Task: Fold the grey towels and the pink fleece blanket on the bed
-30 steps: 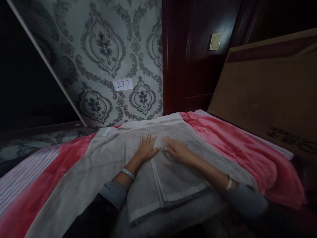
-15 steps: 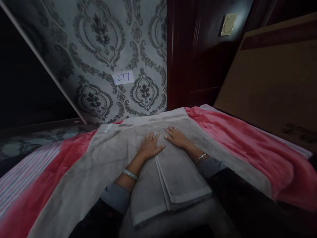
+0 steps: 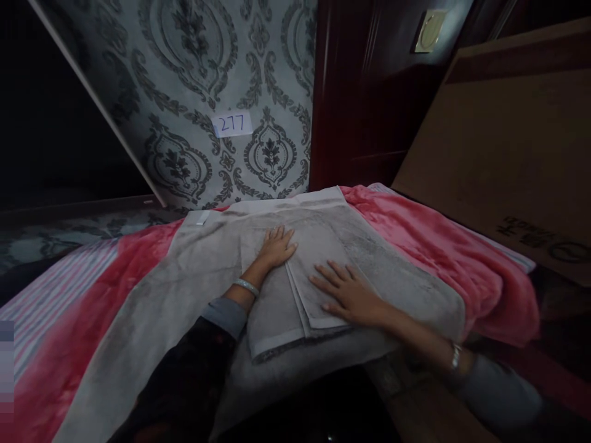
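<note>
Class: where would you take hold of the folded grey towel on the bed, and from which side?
Probably the near end of the towel, from the near side: its stacked hems lie free there, easy to pinch. The left hand and right hand lie flat further up.

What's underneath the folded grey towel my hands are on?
A larger grey towel, spread flat, shows around the folded towel; a pink blanket lies under that, visible at both sides. The patch right beneath is hidden; left hand and right hand lie flat on top.
</note>
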`<state>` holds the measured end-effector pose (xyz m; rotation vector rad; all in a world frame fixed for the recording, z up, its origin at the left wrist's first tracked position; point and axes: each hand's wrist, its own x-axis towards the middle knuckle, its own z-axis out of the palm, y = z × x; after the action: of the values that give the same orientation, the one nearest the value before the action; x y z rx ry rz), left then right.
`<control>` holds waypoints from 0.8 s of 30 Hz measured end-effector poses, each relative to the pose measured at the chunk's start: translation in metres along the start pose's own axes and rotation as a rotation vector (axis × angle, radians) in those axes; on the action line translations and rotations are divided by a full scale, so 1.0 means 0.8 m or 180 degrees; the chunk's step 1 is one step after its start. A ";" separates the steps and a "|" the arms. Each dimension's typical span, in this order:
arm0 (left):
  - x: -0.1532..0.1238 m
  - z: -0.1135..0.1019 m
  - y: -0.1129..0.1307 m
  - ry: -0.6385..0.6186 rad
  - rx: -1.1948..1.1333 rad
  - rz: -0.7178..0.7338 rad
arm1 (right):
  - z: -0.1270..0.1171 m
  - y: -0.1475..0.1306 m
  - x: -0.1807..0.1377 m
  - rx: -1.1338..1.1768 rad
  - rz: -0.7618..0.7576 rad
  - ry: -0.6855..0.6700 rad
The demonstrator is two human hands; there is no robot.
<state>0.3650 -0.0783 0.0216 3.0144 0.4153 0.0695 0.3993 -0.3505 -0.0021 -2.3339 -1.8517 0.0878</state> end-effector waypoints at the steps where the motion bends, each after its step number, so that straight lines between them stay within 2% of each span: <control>1: 0.000 0.000 0.000 0.0016 0.0009 0.0009 | 0.002 -0.011 -0.020 0.0064 -0.0061 0.0015; 4: 0.000 -0.002 0.001 0.0042 0.0013 0.0040 | -0.002 -0.033 -0.059 0.0332 -0.0099 0.0025; 6: -0.002 -0.006 0.001 0.0002 -0.0001 0.0056 | -0.012 -0.040 -0.061 0.0559 -0.0030 -0.0017; 11: -0.022 -0.013 -0.002 -0.0158 -0.0028 0.0270 | -0.026 -0.055 -0.003 0.0604 0.0196 0.0250; 14: -0.037 -0.011 -0.006 -0.0163 0.0002 0.0349 | -0.009 -0.076 0.025 0.0326 0.0112 0.0206; 16: -0.040 -0.011 -0.009 -0.0172 0.0042 0.0254 | 0.008 -0.089 0.027 0.0267 -0.0023 0.0210; 20: -0.020 -0.020 -0.012 -0.0144 0.0112 0.0055 | 0.029 -0.105 0.006 0.0328 -0.0153 0.0255; 24: 0.022 -0.034 -0.017 -0.0115 0.0109 -0.0143 | 0.029 -0.113 -0.013 0.0495 -0.0101 0.0196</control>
<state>0.3765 -0.0578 0.0476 3.0330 0.4855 0.0046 0.3064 -0.3389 -0.0112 -2.1781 -1.7843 0.1487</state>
